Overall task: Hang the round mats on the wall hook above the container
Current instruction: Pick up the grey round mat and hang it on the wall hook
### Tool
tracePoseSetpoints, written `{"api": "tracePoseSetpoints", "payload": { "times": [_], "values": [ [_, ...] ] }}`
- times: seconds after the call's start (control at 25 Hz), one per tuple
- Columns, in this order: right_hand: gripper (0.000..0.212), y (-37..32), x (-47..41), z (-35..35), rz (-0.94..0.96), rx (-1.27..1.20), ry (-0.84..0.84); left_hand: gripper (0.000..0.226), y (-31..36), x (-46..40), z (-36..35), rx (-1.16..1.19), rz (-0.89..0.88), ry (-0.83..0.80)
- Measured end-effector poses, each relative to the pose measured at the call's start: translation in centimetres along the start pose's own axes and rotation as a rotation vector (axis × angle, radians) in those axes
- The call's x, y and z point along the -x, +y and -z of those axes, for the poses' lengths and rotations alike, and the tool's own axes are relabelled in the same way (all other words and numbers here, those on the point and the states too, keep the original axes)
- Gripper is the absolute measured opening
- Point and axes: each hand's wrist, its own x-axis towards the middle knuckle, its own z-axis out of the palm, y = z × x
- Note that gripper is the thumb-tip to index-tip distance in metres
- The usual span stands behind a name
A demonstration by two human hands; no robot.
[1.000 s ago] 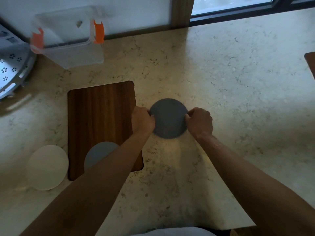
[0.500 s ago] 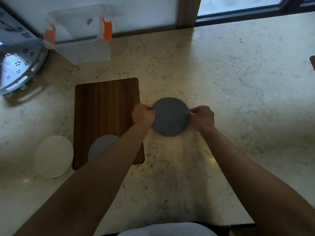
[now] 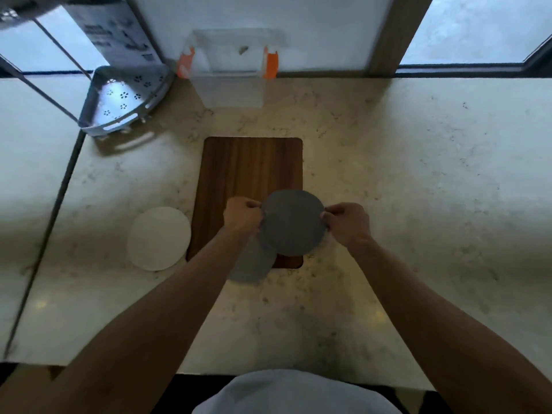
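Holding a dark grey round mat (image 3: 293, 222) by its rim, left hand (image 3: 242, 216) pinched shut on the edge at 9 o'clock, right hand (image 3: 348, 224) pinched shut on the edge at 3 o'clock. Kept flat and apparently lifted over the near end of the wooden board (image 3: 251, 180), probably so the disc stays taut and easy to turn for finding a hanging hole; no hole visible from here. Partly covered beneath it, at about 7 o'clock, a lighter grey mat (image 3: 254, 264) overlapping the board's near edge. Off at 9 o'clock on the bench (image 3: 418, 174), just beside the board, a white mat (image 3: 159, 238) lying flat. Straight ahead at 12 o'clock, a clear container (image 3: 231, 76) with orange clips against the wall; a small dark spot (image 3: 243, 49) seen through it, possibly the hook, too blurred to tell. None hung yet, by the look of it.
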Motion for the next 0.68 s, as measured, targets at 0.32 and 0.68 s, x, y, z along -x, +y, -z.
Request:
{"api": "tracePoseSetpoints", "payload": {
  "times": [0.32,0.68],
  "values": [
    [0.021,-4.0,3.7,-8.1,-0.007,0.067,-0.085,0.021,-6.6,-0.3,8.2,0.067,0.059,-0.004],
    [0.023,-3.5,5.4,-10.9,-0.056,0.166,-0.048,0.023,-9.7,-1.2,8.7,0.055,0.046,-0.069]
  ]
}}
